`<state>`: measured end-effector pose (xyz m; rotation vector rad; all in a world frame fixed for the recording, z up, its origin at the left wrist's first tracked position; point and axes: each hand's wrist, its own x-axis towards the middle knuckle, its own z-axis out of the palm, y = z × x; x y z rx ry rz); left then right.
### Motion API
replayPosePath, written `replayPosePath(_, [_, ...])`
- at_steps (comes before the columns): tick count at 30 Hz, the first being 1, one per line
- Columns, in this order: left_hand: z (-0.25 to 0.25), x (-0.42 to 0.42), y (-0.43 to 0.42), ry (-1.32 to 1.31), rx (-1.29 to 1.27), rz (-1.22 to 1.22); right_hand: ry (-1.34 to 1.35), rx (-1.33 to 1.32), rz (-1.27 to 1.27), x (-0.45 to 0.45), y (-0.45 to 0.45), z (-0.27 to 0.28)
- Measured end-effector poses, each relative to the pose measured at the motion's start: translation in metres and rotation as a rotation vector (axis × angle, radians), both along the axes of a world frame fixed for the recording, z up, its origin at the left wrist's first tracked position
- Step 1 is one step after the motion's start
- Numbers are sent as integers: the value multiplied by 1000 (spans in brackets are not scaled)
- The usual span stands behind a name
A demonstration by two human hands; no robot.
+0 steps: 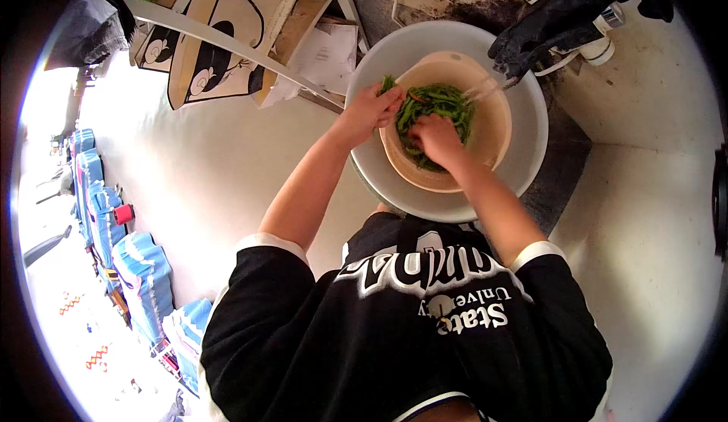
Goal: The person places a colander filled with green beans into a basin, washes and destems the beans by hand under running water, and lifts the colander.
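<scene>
A peach-coloured basin (497,138) sits inside a larger grey-white tub (531,126). In the basin lies a heap of long, thin green vegetables (447,97), with one orange-red piece among them; their exact kind is unclear. My left hand (373,109) is closed at the left rim of the basin, and a green tip sticks out above its fingers. My right hand (437,138) reaches down into the heap with curled fingers, its fingertips partly hidden by the greens. A stream of water (485,88) falls into the basin at the upper right.
Dark, bag-like material (542,31) hangs over the pipe fittings (597,49) at upper right. A metal-framed rack (220,31) with a cartoon-printed board and papers stands at upper left. Blue-covered objects (140,270) line the far left. Walls rise on the right.
</scene>
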<state>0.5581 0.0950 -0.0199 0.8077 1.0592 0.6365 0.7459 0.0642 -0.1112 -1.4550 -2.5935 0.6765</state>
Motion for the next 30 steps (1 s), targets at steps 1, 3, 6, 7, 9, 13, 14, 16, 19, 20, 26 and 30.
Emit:
replayPosePath(1, [1,0,0,92,10,-16,48,-91,-87,7,9,1])
replayPosePath(3, [-4,1,1,319,181,-56,226,-273,-278,20,19,30])
replayPosePath(6, [-13,14,3,697,631,-126,381,-387,-230,37,28,64])
replayPosePath(7, [-3,25,4,808,760,-129,336,-395,-209,37,30,69])
replayPosePath(9, [9,35,6,949,926,-215,232,-185,-141,38,30,81])
replayPosePath(13, [23,39,14,994,989,-374,11,-72,-144,42,34,107])
replayPosePath(14, [25,39,14,985,983,-375,-5,-78,-133,42,36,112])
replayPosePath(16, [15,41,18,999,1097,-525,-38,-97,-107,40,38,121])
replayPosePath(19, [25,45,22,1040,958,-616,-115,-137,-80,35,44,139])
replayPosePath(20, [29,45,23,1053,860,-624,-18,-121,-89,35,45,135])
replayPosePath(26, [11,11,27,512,614,-396,814,-614,-24,30,52,94])
replayPosePath(30, [5,8,7,-199,31,64,991,-864,0,14,57,61])
